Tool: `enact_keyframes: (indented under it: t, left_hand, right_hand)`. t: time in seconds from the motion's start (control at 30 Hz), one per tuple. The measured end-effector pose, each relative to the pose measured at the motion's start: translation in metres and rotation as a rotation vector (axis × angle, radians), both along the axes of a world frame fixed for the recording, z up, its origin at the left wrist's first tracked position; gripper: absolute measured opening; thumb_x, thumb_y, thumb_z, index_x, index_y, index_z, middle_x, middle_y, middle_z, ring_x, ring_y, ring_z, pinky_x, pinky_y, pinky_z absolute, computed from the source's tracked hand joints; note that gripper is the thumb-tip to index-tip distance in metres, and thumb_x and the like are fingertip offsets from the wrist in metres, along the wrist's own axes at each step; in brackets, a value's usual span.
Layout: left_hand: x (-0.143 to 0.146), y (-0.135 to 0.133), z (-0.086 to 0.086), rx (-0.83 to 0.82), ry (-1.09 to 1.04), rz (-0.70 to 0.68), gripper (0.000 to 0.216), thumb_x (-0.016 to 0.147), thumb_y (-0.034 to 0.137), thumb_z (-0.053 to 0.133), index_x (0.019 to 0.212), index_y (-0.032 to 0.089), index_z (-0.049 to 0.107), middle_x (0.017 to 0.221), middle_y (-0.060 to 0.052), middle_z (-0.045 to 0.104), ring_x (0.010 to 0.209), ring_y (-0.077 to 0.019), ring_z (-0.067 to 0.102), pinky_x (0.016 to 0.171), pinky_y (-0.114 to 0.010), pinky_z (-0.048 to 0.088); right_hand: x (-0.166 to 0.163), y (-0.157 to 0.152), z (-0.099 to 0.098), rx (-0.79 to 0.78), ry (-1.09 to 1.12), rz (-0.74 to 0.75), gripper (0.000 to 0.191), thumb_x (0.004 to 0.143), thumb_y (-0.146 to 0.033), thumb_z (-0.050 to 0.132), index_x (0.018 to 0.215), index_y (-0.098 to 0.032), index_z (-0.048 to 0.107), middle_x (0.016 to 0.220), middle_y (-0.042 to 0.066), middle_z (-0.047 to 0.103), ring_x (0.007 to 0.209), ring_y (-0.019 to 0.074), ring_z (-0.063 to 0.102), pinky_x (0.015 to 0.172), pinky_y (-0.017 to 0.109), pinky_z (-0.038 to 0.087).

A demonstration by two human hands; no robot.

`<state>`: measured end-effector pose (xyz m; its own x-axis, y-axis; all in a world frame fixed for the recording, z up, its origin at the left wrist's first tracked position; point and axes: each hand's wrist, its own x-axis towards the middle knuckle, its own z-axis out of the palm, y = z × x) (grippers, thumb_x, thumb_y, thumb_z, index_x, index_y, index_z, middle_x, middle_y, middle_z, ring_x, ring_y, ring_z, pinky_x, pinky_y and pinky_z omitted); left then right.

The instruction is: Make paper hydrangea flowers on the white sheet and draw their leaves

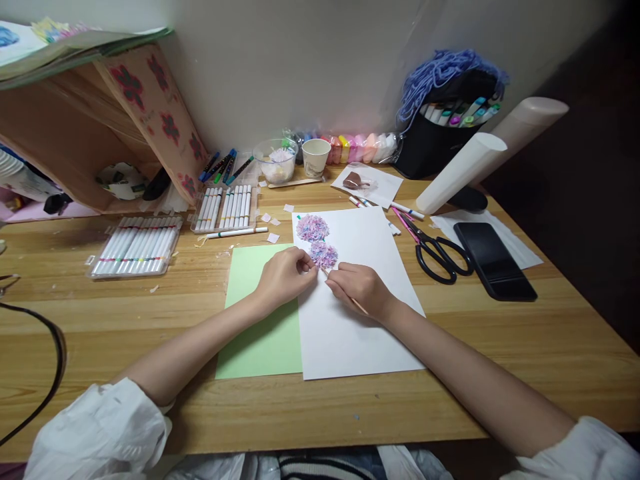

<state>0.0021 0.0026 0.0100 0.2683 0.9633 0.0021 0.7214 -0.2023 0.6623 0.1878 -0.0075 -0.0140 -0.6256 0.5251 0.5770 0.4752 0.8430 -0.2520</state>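
Note:
A white sheet of paper lies partly over a light green sheet. Two round purple-pink-blue flower clusters, an upper one and a lower one, sit near its upper left edge. My left hand rests at the lower cluster, thumb and fingertips pinched together; whatever they hold is too small or hidden. In my right hand is a thin wooden stick, gripped like a pencil, its tip at the lower edge of that cluster.
Black-handled scissors and a phone lie to the right. Marker sets fill the left side. Behind stand a clear bowl, a paper cup and a black pen holder. Brown paste sits on a paper scrap.

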Motion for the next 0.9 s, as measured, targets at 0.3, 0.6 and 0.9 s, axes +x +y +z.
enact_keyframes:
  t: [0.3,0.6,0.9]
  left_hand:
    - [0.0018,-0.0024,-0.0018,0.025,0.002,0.03,0.011,0.076,0.026,0.055,0.07,0.019,0.06,0.075,-0.001,0.065,0.069,-0.0146,0.055,0.058,-0.025,0.037]
    - [0.0015,-0.0017,-0.0015,0.016,0.015,0.024,0.013,0.077,0.028,0.054,0.071,0.018,0.06,0.074,-0.001,0.064,0.067,-0.0148,0.054,0.058,-0.025,0.037]
    - [0.0011,-0.0021,-0.0014,0.022,0.016,0.019,0.013,0.077,0.028,0.054,0.071,0.019,0.06,0.074,-0.001,0.065,0.067,-0.0148,0.055,0.058,-0.025,0.037]
  right_hand:
    - [0.0015,-0.0004,-0.0031,0.059,0.066,0.019,0.027,0.095,-0.017,0.037,0.07,-0.022,0.045,0.054,0.0,0.05,0.052,0.0159,0.041,0.052,0.029,0.03]
    - [0.0034,0.0003,-0.0032,-0.02,0.158,0.002,0.031,0.097,-0.02,0.031,0.07,-0.022,0.045,0.054,0.0,0.048,0.051,0.0148,0.043,0.051,0.028,0.034]
    - [0.0041,0.0007,-0.0049,-0.106,0.152,-0.012,0.031,0.097,-0.021,0.031,0.07,-0.022,0.046,0.055,0.001,0.049,0.053,0.0158,0.045,0.052,0.029,0.034]
